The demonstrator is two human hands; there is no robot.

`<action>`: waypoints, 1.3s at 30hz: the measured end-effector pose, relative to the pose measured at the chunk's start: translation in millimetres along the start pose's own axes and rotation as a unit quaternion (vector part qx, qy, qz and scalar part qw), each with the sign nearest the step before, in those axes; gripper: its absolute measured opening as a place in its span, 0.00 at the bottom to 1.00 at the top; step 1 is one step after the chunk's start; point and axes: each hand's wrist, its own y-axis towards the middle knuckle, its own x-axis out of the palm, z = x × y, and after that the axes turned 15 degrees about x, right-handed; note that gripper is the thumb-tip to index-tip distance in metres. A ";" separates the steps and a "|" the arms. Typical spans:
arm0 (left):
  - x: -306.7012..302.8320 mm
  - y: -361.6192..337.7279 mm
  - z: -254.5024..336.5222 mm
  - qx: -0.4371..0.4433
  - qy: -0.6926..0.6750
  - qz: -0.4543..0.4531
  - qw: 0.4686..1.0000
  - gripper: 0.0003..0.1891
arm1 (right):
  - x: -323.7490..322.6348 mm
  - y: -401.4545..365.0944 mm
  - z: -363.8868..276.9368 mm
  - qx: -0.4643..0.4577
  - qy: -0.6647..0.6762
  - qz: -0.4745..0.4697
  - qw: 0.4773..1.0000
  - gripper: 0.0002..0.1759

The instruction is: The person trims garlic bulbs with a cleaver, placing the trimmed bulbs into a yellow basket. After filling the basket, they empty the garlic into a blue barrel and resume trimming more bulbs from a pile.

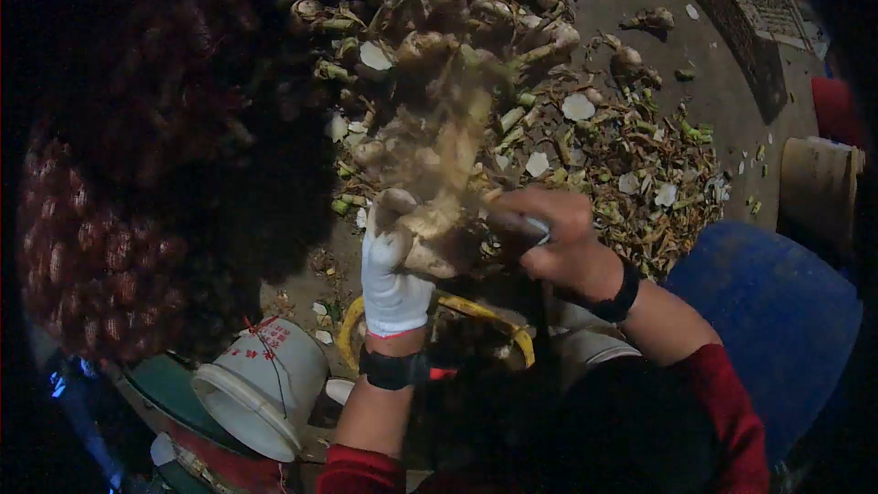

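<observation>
My left hand (395, 274), in a white glove, is closed round a garlic bulb (434, 220) near the middle of the view. The bulb's stalk points up and is smeared by motion. My bare right hand (569, 242) is wrapped round the handle of a cutting tool (517, 224), just right of the bulb; its blade is blurred. Beyond both hands lies a heap of garlic with stalks (421, 46). Cut stalks and dry leaves (640, 165) are spread to the right of the heap.
A white bucket (274, 370) lies tilted at lower left, near a filled net sack (91, 256). A yellow rim (480, 309) shows below my hands. On the right are a blue barrel (768, 311), a cardboard box (820, 187) and a red object (835, 110).
</observation>
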 end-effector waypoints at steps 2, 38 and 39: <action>-3.4 0.6 -0.5 -0.009 -0.021 0.034 0.999 0.27 | -3.8 1.2 3.1 -0.001 -0.022 0.023 0.999 0.22; -42.6 104.7 12.7 0.039 0.785 -0.093 0.612 0.22 | -12.6 -0.6 22.9 0.290 -0.033 -0.079 0.953 0.17; -42.2 117.3 -2.6 -0.019 0.850 -0.113 0.514 0.24 | -11.7 -1.9 24.5 0.302 -0.018 -0.078 0.950 0.17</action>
